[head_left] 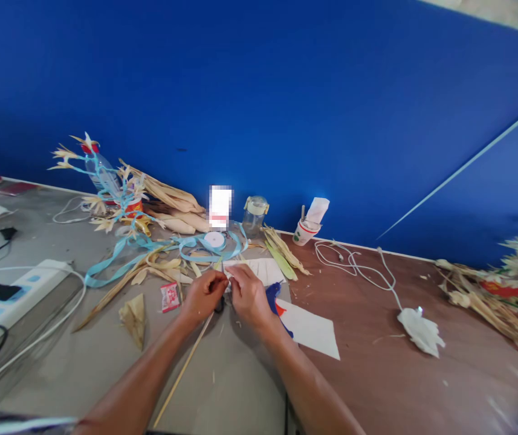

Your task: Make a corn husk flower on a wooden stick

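My left hand (204,294) and my right hand (250,294) meet fingertip to fingertip above the desk, both with fingers pinched. From under my left hand a thin wooden stick (184,370) slants down toward the near edge; its upper end goes in among the fingers. What my right fingertips pinch is hidden, though a small pale bit shows between the hands. A roll of light blue ribbon (214,241) lies just beyond them. White paper (265,270) is behind my right hand, and a dark blue and orange object (273,294) is partly covered by that wrist.
Dried corn husks (168,192) pile against the blue wall. Left are husk flowers on blue stems (104,196), a red-white packet (170,297) and a power strip (18,302). A clear jar (255,216), paper cup (306,231), white cable (361,266) and crumpled tissue (420,332) stand or lie rightward.
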Tool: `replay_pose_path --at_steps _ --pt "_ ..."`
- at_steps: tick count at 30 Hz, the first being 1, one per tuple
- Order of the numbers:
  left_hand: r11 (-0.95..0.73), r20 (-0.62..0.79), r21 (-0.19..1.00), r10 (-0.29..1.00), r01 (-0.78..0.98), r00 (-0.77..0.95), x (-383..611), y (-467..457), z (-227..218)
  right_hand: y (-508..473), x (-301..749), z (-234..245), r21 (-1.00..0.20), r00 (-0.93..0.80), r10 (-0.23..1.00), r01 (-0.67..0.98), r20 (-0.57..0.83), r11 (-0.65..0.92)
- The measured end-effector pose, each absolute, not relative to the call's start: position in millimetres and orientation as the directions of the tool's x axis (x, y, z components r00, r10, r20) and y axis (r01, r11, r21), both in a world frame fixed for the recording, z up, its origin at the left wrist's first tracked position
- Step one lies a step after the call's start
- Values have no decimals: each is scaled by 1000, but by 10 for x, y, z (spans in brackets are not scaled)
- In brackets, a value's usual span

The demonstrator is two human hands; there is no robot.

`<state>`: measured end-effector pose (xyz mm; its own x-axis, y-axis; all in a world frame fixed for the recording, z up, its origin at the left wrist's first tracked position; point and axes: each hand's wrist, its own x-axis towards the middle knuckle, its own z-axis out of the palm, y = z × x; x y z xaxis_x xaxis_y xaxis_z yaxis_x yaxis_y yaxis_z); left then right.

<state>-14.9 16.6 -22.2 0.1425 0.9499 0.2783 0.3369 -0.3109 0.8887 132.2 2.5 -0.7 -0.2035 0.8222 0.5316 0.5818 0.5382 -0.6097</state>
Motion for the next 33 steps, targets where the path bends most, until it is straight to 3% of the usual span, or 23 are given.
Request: replay_pose_path --at_steps 5,13,18,20,23,25,27,33 --pt "-223 195 947 971 233 135 -147 195 -287 22 1316 -64 -663 -172 815 502 553 555" --pt "-148 126 978 980 144 153 -155 213 -262 0 1356 -90 -607 -216 816 573 537 551" --pt "-80 75 997 981 19 179 -149 217 -209 19 1338 -127 -700 -125 874 551 470 455" --pt "-36 45 998 986 -58 158 -145 217 -185 38 1327 -125 -832 -20 926 432 376 347" --pt "53 -20 959 993 -280 119 -141 225 -179 73 1319 -104 -994 84 991 38 103 100" --pt "97 -47 908 990 -409 131 -141 232 -195 91 1320 -84 -977 64 997 -210 -36 -22" --pt "125 -60 886 986 -447 157 -145 238 -211 100 1324 -64 -932 40 995 -355 -86 -67" --pt "154 -83 877 981 -456 173 -167 231 -161 79 1317 -34 -860 24 993 -503 -116 -88"
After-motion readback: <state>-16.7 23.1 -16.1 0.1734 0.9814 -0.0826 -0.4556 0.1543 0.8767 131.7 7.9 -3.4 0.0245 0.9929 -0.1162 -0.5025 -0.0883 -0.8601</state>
